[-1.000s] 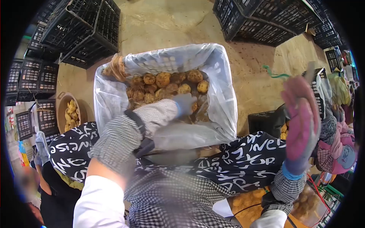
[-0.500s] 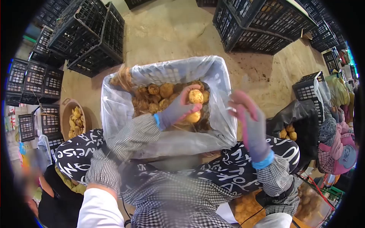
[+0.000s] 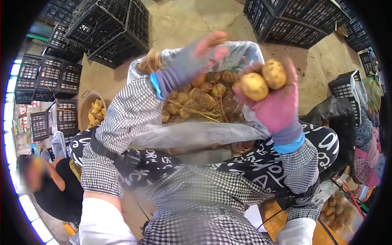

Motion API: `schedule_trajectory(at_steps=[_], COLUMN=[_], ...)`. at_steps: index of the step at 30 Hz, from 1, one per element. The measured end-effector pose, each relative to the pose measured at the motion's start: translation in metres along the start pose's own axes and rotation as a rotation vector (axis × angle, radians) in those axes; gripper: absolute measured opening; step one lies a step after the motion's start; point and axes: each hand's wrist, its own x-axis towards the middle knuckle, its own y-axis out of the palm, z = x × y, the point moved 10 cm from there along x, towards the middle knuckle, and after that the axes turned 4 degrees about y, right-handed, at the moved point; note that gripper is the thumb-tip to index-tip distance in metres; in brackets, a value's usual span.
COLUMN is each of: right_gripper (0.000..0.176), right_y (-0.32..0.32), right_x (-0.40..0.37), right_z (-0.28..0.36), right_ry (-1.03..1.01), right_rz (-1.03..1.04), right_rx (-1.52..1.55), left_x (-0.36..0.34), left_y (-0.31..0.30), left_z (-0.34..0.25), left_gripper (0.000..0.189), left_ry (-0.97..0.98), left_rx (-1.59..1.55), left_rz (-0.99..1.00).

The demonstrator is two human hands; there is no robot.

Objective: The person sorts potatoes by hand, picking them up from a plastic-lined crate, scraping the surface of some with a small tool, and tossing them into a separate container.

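Note:
My right hand (image 3: 277,106), in a pink-palmed glove, is raised palm up and holds two yellow potatoes (image 3: 263,81). My left hand (image 3: 192,63), in a grey glove with pink fingertips, hovers with spread fingers over a crate lined with clear plastic (image 3: 192,136). That crate holds several potatoes (image 3: 200,100) mixed with dry roots. Nothing is in the left hand.
Black plastic crates are stacked at the back left (image 3: 110,30) and back right (image 3: 298,18). A round basket of potatoes (image 3: 93,116) sits at the left on the dirt floor. A person in black (image 3: 53,183) crouches at lower left. More potatoes lie at lower right (image 3: 332,206).
The two potatoes passed from my left hand to my right hand. My left hand rose empty above the crate. The right hand turned palm up.

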Motion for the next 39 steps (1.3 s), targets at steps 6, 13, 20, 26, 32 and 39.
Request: schedule_trajectory(at_steps=[6, 13, 20, 26, 32, 39], right_gripper=[0.059, 0.055, 0.056, 0.051, 0.048, 0.049], right_y=[-0.032, -0.049, -0.038, -0.058, -0.048, -0.039], right_x=[-0.010, -0.017, -0.019, -0.035, -0.029, -0.020], right_z=[0.036, 0.035, 0.034, 0.066, 0.054, 0.040], right_ry=[-0.100, -0.044, -0.010, -0.324, -0.172, -0.111], right_rz=[-0.213, -0.319, -0.249, -0.304, -0.266, -0.252], right_rx=[0.074, 0.157, 0.168, -0.382, -0.170, -0.135], left_x=[-0.106, -0.143, -0.071, -0.057, -0.009, -0.052], left_y=[-0.009, 0.046, 0.163, 0.222, 0.116, -0.153], left_z=[0.242, 0.272, 0.232, 0.312, 0.199, -0.007], left_gripper=[0.055, 0.026, 0.031, 0.020, 0.018, 0.052], left_ry=[-0.251, -0.374, 0.505, 0.310, 0.073, -0.252], left_rx=[1.004, 1.024, 1.185, 1.466, 1.088, 0.725], left_rz=[0.550, 0.569, 0.629, 0.808, 0.398, -0.020])
